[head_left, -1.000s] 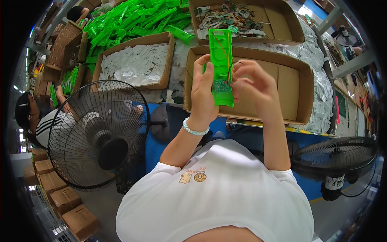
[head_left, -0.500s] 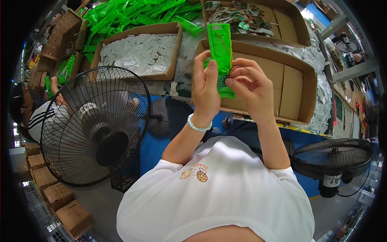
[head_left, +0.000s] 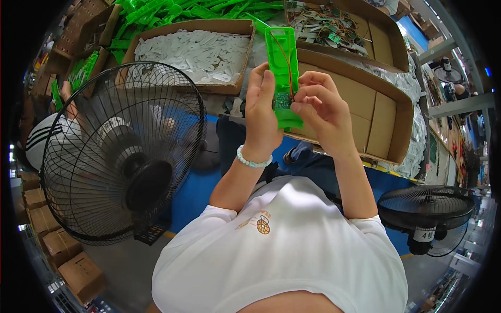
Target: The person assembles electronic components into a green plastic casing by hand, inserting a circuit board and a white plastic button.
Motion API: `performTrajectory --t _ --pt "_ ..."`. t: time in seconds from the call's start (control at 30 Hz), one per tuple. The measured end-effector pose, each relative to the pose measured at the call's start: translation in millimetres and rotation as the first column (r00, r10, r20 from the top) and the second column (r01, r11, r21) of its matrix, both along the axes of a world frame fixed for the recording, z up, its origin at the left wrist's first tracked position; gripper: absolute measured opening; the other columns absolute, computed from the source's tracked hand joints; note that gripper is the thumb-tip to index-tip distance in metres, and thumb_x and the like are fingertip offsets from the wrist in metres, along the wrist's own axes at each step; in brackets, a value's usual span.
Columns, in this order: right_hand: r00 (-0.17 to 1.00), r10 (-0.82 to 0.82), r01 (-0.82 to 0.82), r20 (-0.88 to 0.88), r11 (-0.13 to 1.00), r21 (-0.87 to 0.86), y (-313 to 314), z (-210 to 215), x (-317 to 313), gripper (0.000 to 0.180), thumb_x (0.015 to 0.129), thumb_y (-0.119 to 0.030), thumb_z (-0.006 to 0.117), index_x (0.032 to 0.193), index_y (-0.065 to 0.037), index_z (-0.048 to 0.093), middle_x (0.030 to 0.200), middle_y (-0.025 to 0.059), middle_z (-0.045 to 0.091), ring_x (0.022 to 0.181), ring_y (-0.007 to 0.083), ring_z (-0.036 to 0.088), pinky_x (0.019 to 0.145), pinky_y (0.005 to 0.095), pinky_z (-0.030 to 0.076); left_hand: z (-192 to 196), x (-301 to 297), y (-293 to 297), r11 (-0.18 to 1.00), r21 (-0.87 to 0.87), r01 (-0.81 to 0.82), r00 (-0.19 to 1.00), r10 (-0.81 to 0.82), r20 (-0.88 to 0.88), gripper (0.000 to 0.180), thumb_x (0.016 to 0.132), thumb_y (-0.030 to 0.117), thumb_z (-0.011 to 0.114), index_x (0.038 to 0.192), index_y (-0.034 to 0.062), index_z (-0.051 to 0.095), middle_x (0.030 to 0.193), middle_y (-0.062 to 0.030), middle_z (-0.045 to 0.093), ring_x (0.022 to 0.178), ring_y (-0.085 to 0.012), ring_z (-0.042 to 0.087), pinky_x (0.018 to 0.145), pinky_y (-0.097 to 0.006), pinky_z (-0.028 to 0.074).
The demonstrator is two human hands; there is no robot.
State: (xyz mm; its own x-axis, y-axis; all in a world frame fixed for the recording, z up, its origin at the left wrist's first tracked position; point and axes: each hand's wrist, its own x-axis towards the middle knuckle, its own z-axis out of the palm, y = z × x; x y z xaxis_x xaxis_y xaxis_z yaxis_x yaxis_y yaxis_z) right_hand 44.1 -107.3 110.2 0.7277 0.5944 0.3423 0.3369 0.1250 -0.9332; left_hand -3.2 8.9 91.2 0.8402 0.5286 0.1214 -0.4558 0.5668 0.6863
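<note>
A long green plastic housing (head_left: 281, 57) is held upright over the boxes by my left hand (head_left: 262, 107), thumb along its left edge and fingers behind. A small green circuit board (head_left: 282, 100) sits in the lower part of its hollow. Thin red-orange wires (head_left: 290, 65) run from the top of the hollow down to the board's right side. My right hand (head_left: 327, 112) is closed, thumb and fingertips pinching at the board's right edge where the wires meet it. Those fingertips partly hide the board's corner.
Behind my hands lie an open cardboard box (head_left: 360, 99), a box of wired circuit boards (head_left: 334, 36), a box of white plastic pieces (head_left: 193, 55) and piled green housings (head_left: 193, 10). Black fans (head_left: 125, 156) stand left and right. Another person (head_left: 57, 135) works at far left.
The housing has turned slightly, so more of the circuit board shows. The wires now hang nearer the housing's middle. Both hands keep their holds; the head view has shifted a little.
</note>
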Motion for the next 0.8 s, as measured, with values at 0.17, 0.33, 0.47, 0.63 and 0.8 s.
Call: performTrajectory --t 0.17,0.33,0.47,0.63,0.8 --pt "0.941 0.267 -0.217 0.209 0.948 -0.233 -8.2 14.6 10.8 0.012 0.075 -0.002 0.070 0.086 -0.005 0.069 0.127 0.0102 0.049 0.103 0.0160 0.055 0.088 0.0309 0.046 -18.1 -5.0 16.8 0.932 -0.328 0.151 0.988 -0.154 0.019 0.031 0.104 0.033 0.038 0.116 0.0063 0.045 0.096 -0.0136 0.062 0.075 -0.0217 0.065 0.057 -0.036 0.055" --pt "0.836 0.531 -0.497 0.141 0.840 -0.216 -1.2 35.4 54.1 0.014 0.077 -0.005 0.067 0.090 -0.004 0.072 0.126 0.0132 0.055 0.089 0.0164 0.062 0.083 0.0296 0.048 -29.7 -27.3 25.3 0.925 -0.336 0.177 0.983 -0.184 0.011 0.039 0.103 0.040 0.034 0.111 0.0041 0.049 0.091 -0.0141 0.061 0.066 -0.0226 0.063 0.056 -0.035 0.053" --pt "0.951 0.254 -0.178 0.178 0.918 -0.355 67.2 34.1 71.3 0.018 0.081 -0.010 0.066 0.096 -0.002 0.070 0.108 0.0103 0.066 0.090 0.0162 0.064 0.079 0.0289 0.050 -46.9 -59.0 19.5 0.946 -0.183 0.268 0.957 -0.283 -0.058 0.045 0.103 0.042 0.032 0.110 0.0019 0.051 0.090 -0.0140 0.060 0.066 -0.0222 0.062 0.058 -0.035 0.053" --pt "0.856 0.335 -0.028 0.395 0.792 -0.610 178.4 -10.2 96.9 0.022 0.082 -0.014 0.069 0.099 -0.001 0.068 0.087 0.0114 0.069 0.080 0.0194 0.066 0.072 0.0325 0.053 -65.1 -98.8 16.1 0.955 -0.068 0.290 0.943 -0.297 -0.150 0.039 0.103 0.032 0.039 0.124 0.0008 0.046 0.096 -0.0128 0.060 0.073 -0.0198 0.063 0.064 -0.034 0.054" --pt "0.772 0.439 0.171 0.460 0.553 -0.815 244.3 -69.1 102.1 0.031 0.071 -0.026 0.075 0.091 -0.004 0.070 0.091 0.0180 0.069 0.088 0.0310 0.066 0.077 0.0407 0.053 -71.8 -133.5 19.6 0.984 0.017 0.175 0.964 -0.168 -0.206 0.036 0.102 0.028 0.040 0.125 0.0012 0.046 0.099 -0.0122 0.059 0.077 -0.0195 0.062 0.072 -0.034 0.054"
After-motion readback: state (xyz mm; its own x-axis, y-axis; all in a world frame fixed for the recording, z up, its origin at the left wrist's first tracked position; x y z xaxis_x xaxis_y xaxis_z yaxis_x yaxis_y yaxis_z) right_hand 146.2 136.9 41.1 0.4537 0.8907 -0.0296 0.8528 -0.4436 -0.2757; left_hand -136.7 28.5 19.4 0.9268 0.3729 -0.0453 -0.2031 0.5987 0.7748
